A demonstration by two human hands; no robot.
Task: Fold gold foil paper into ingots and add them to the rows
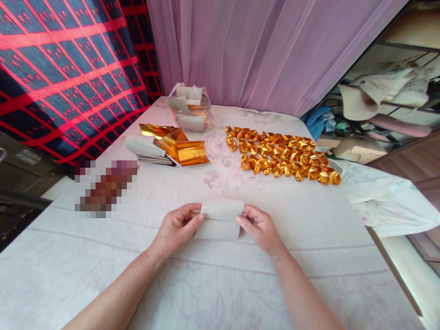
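We hold the pale paper sheet (220,219), thin, light and easy to crease, by its two side edges, left hand (177,229) and right hand (261,228) pinched on it, low over the worktop (103,266).

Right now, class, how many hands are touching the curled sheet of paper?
2: the left hand pinches the paper's left edge, the right hand its right edge.
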